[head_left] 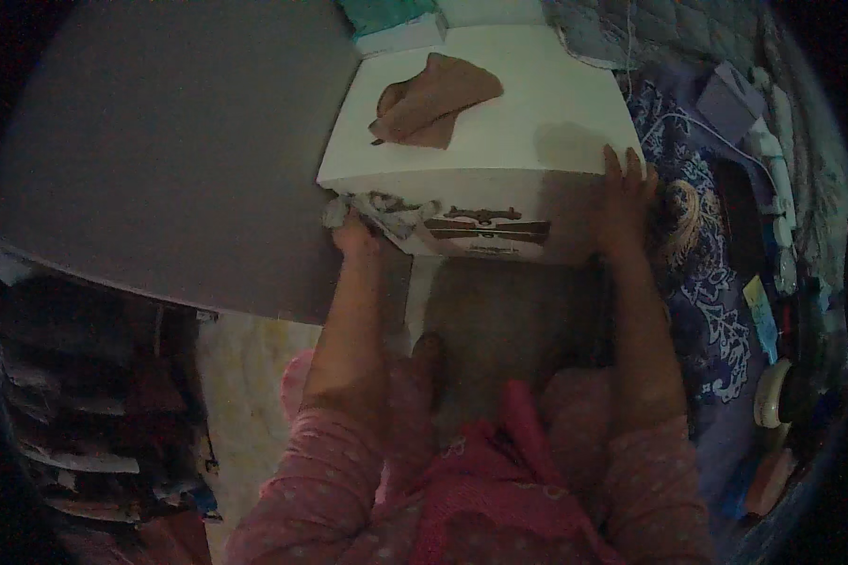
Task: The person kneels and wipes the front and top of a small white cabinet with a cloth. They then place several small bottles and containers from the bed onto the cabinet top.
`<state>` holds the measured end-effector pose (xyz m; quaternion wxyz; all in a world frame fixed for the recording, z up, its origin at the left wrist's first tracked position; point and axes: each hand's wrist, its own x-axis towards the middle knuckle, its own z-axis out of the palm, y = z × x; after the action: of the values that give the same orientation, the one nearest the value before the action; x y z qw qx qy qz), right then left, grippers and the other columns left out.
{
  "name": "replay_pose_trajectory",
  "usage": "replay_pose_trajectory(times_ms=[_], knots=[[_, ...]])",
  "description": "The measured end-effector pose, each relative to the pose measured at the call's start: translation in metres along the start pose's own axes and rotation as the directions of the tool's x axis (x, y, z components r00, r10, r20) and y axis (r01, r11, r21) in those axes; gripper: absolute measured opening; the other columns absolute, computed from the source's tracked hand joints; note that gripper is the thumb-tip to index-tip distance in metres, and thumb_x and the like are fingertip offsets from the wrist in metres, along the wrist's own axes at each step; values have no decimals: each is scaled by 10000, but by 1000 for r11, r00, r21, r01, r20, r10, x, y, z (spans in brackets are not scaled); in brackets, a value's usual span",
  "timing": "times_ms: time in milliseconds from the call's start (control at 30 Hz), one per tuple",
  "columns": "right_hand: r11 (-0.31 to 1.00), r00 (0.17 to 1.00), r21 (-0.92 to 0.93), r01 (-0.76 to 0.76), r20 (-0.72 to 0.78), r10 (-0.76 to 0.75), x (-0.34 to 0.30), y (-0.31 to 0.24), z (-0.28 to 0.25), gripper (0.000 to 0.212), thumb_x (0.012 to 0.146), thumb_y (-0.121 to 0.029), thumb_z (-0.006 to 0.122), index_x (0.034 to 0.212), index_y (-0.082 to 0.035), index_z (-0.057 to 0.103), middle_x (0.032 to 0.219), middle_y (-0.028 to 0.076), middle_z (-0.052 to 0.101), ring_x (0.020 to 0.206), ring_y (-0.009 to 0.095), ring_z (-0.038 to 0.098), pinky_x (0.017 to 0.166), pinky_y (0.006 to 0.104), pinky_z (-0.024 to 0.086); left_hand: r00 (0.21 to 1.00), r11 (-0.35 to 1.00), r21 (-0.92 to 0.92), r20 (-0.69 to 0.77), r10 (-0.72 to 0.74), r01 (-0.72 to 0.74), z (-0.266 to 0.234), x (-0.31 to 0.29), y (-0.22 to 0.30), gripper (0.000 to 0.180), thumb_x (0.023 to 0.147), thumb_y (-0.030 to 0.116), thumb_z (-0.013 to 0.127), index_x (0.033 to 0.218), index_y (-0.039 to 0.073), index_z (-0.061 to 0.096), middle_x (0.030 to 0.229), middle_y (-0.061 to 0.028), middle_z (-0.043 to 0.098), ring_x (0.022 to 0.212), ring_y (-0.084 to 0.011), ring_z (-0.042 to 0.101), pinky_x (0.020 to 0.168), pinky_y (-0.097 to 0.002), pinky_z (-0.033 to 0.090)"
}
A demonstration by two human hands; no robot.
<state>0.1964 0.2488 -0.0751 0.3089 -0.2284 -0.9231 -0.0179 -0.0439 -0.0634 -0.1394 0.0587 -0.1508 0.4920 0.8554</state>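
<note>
In front of me stands a white box-like unit (575,104) with a dark printed design on its front face. A folded brown cloth (443,102) lies on its top. At the unit's front left corner, my left hand (353,231) is closed on a pale crumpled cloth (396,215) against the front face; its fingertips are partly hidden in the folds. My right hand (624,202) rests on the front right corner, fingers spread over the top edge and palm against the front. The room is dim, so fine detail is lost.
A large grey panel (179,141) borders the unit on the left. To the right lies a dark blue patterned fabric (716,311) with a white cable (688,118) and small items. Stacked dark things (85,377) fill the lower left. A green item (386,14) stands behind.
</note>
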Motion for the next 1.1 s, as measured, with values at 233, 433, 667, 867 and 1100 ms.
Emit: replay_pose_trajectory(times_ms=[233, 433, 667, 867, 1100], knots=[[997, 992, -49, 61, -107, -66, -2, -2, 1, 751, 687, -146, 669, 1340, -63, 308, 1341, 218, 288, 1297, 360, 210, 1070, 542, 123, 968, 795, 556, 184, 169, -244, -1, 15, -47, 361, 804, 33, 580, 1145, -29, 481, 1012, -115, 580, 826, -236, 561, 700, -368, 485], [1000, 999, -19, -3, -43, 2, -2, -4, -9, 849, 631, -146, 729, 1347, -63, 280, 1358, 218, 254, 1296, 372, 197, 1072, 545, 113, 978, 972, 236, 197, -66, 19, 43, -45, -11, 422, 779, -54, 582, 1181, -6, 463, 1089, -106, 559, 917, -253, 554, 793, -397, 464], [999, 997, -27, 21, -73, -23, -1, -6, -2, 774, 667, -166, 697, 1330, -58, 314, 1350, 223, 271, 1280, 376, 214, 1065, 551, 126, 937, 878, 350, 239, 253, -326, 46, -60, -2, 429, 752, 32, 605, 1167, 3, 500, 1047, -146, 596, 879, -290, 603, 751, -423, 502], [1000, 1000, -7, -20, -17, 20, -1, -5, 1, 714, 717, -185, 639, 1343, -71, 313, 1366, 190, 280, 1270, 406, 215, 1060, 555, 140, 952, 755, 580, 155, 265, -305, 33, -36, -20, 436, 726, -5, 618, 1149, -22, 512, 1048, -118, 589, 916, -223, 570, 766, -348, 465], [952, 966, -182, -246, 32, 256, -2, -12, 1, 761, 709, -214, 661, 1377, -180, 296, 1414, 99, 260, 1295, 426, 176, 1048, 550, 194, 992, 870, 481, -2, 127, -110, 33, -26, -36, 409, 752, -2, 581, 1153, -22, 504, 1046, -138, 585, 897, -242, 576, 717, -351, 481]])
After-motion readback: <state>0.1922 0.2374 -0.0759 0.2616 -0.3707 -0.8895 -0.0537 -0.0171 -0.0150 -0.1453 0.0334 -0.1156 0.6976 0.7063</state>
